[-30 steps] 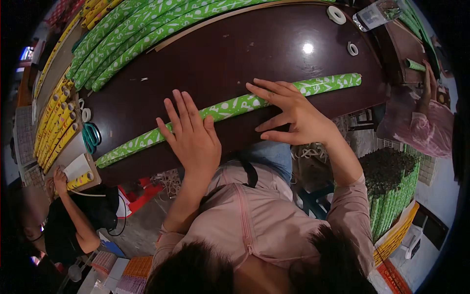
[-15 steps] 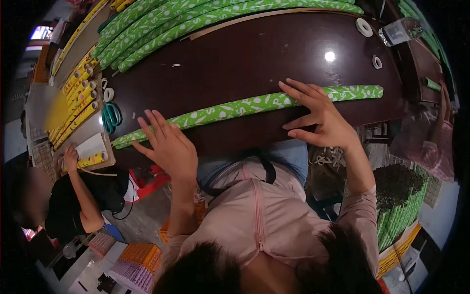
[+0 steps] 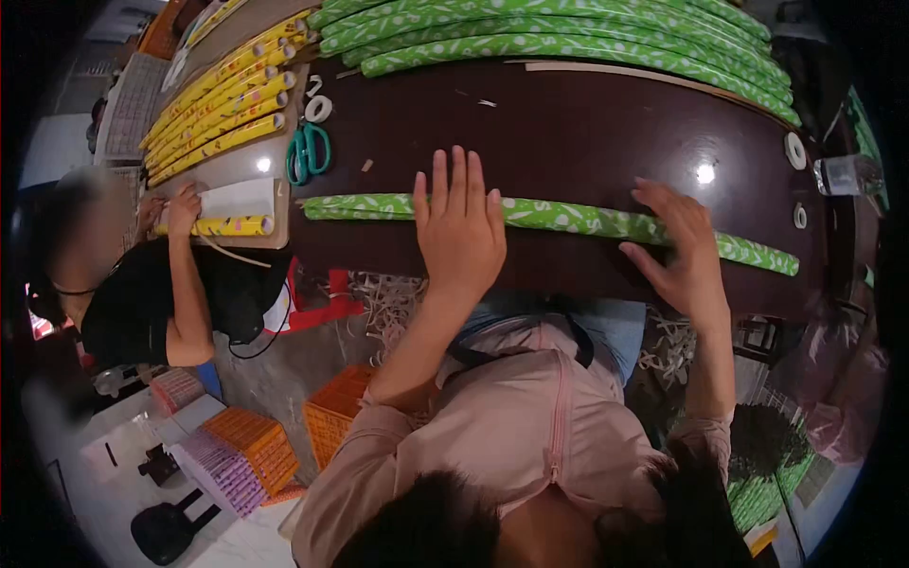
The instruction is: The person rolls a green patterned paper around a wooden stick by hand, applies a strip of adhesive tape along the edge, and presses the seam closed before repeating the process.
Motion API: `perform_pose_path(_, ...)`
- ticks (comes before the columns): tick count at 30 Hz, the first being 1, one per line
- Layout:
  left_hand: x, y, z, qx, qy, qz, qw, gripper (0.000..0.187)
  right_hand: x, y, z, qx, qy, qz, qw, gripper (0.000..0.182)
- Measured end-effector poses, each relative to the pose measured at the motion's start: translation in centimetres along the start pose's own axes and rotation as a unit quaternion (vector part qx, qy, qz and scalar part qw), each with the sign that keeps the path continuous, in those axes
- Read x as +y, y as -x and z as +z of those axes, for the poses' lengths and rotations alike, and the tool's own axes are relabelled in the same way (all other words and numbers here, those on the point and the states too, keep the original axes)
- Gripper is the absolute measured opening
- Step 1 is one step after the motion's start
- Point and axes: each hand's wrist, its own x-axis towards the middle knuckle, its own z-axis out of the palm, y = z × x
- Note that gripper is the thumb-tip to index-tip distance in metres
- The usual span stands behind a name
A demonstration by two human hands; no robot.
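Observation:
A long roll of green wrapping paper (image 3: 559, 217) with a white pattern lies across the dark table (image 3: 568, 123) in front of me. My left hand (image 3: 461, 227) rests flat over the roll left of its middle, palm down, fingers stretched out. Toward the roll's right part is my right hand (image 3: 684, 248), its fingers spread over the paper and the thumb apart on the near side. Both hands hide short stretches of the roll.
More green rolls (image 3: 568, 43) lie along the far edge. Teal scissors (image 3: 308, 153) and a tape roll (image 3: 318, 109) are at left, beside yellow rolls (image 3: 227, 133). At right are another tape roll (image 3: 794, 150) and a clear bottle (image 3: 847, 176). A co-worker's hand (image 3: 185, 206) touches a yellow roll.
My view has turned, so the scene appears shifted to the right. My left hand has come over the roll with its fingers straighter and closer together. My right hand stays at the roll's right part.

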Motion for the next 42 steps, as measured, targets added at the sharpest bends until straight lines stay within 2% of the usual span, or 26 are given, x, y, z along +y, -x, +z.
perform_pose_path(1, 0.1, 0.1, -0.1, 0.004, 0.011, -0.003, 1.000, 0.046, -0.8, -1.1, 0.9, -0.002, -0.005, -0.008, 1.000, 0.054)
perform_pose_path(4, 0.1, 0.3, -0.6, -0.011, 0.023, -0.002, 1.000, 0.046, -3.0, -4.3, 4.1, -0.057, 0.077, -0.193, 0.976, 0.064)
perform_pose_path(8, -0.3, 0.9, -1.1, -0.003, 0.042, 0.003, 0.999, 0.046, -4.5, -5.8, 7.1, -0.075, 0.117, -0.254, 0.957, 0.060)
perform_pose_path(12, -1.8, 0.6, -1.5, 0.014, 0.058, -0.022, 0.998, 0.044, -4.7, -5.5, 7.7, -0.088, 0.140, -0.268, 0.949, 0.061)
perform_pose_path(16, -3.4, 0.2, -1.3, -0.011, 0.038, -0.034, 0.999, 0.042, -5.1, -5.9, 7.3, -0.107, 0.147, -0.264, 0.947, 0.059)
perform_pose_path(21, -4.6, 1.0, -1.3, 0.005, 0.079, 0.009, 0.997, 0.044, -5.6, -6.4, 6.7, -0.113, 0.135, -0.238, 0.955, 0.057)
perform_pose_path(28, -4.8, 1.3, -1.3, -0.009, 0.084, -0.003, 0.996, 0.047, -5.5, -6.9, 6.5, -0.140, 0.091, -0.219, 0.961, 0.059)
perform_pose_path(31, -4.8, 1.5, -1.6, -0.017, 0.069, -0.034, 0.997, 0.052, -5.7, -7.0, 6.3, -0.144, 0.087, -0.211, 0.963, 0.059)
perform_pose_path(38, -7.2, 2.4, -1.6, 0.005, -0.022, -0.169, 0.985, 0.069, -5.3, -7.4, 6.4, -0.151, 0.100, -0.212, 0.960, 0.061)
perform_pose_path(42, -8.6, 2.8, -2.0, -0.011, -0.048, -0.239, 0.970, 0.069, -4.8, -7.5, 6.6, -0.144, 0.093, -0.223, 0.960, 0.063)
